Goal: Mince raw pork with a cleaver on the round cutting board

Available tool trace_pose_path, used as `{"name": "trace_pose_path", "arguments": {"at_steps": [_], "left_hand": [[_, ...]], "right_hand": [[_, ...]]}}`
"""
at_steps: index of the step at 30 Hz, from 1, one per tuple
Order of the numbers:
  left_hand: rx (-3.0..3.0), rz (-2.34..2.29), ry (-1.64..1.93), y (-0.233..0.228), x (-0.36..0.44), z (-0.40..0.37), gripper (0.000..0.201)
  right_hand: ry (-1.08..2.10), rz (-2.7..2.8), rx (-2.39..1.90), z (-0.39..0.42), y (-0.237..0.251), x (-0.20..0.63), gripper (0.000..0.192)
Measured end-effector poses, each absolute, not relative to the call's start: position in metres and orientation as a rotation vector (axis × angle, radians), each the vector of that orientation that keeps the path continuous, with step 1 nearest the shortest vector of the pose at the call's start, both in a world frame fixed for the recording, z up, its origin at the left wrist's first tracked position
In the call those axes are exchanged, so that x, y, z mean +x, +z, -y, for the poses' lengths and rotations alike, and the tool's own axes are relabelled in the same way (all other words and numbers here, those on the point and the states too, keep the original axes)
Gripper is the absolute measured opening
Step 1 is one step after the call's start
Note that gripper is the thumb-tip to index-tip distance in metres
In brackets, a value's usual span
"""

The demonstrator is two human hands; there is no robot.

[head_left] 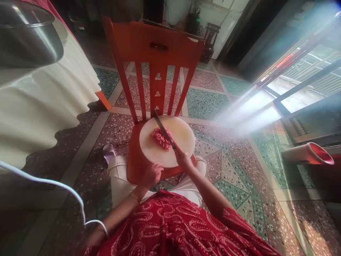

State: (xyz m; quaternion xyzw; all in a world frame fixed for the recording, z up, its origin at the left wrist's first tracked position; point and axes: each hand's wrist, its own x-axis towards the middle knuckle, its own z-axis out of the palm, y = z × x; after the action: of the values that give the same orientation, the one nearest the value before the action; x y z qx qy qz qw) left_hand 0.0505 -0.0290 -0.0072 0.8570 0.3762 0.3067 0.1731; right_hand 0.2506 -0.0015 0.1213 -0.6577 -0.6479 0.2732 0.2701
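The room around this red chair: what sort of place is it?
Probably somebody's home: a cloth-draped table bears a metal vessel, and minced meat lies on a round board on the chair.

From here I see, at left, a pot [29,41] on a cloth-covered desk [55,103], a white cord [50,181] curving below; at right, a bin [298,154]; far back, a small dark chair [211,37].
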Motion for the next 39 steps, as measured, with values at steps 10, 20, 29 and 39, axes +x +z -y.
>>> {"name": "trace_pose_path", "arguments": {"at_steps": [10,20,29,39], "left_hand": [[2.437,-1.052,0.832,-0.006,0.051,0.028,0.026],[2.462,-1.040,0.809,-0.003,0.052,0.028,0.025],[2.434,-1.048,0.833,0.000,0.052,0.031,0.026],[2.403,-1.037,0.865,0.001,0.053,0.032,0.024]], "right_hand": [[0.769,1.774,-1.775,0.007,0.112,0.249,0.043],[0.771,1.829,-1.761,0.006,0.106,0.255,0.040],[0.725,1.950,-1.846,0.000,0.113,0.252,0.043],[0.715,1.935,-1.899,-0.004,0.125,0.245,0.041]]}}
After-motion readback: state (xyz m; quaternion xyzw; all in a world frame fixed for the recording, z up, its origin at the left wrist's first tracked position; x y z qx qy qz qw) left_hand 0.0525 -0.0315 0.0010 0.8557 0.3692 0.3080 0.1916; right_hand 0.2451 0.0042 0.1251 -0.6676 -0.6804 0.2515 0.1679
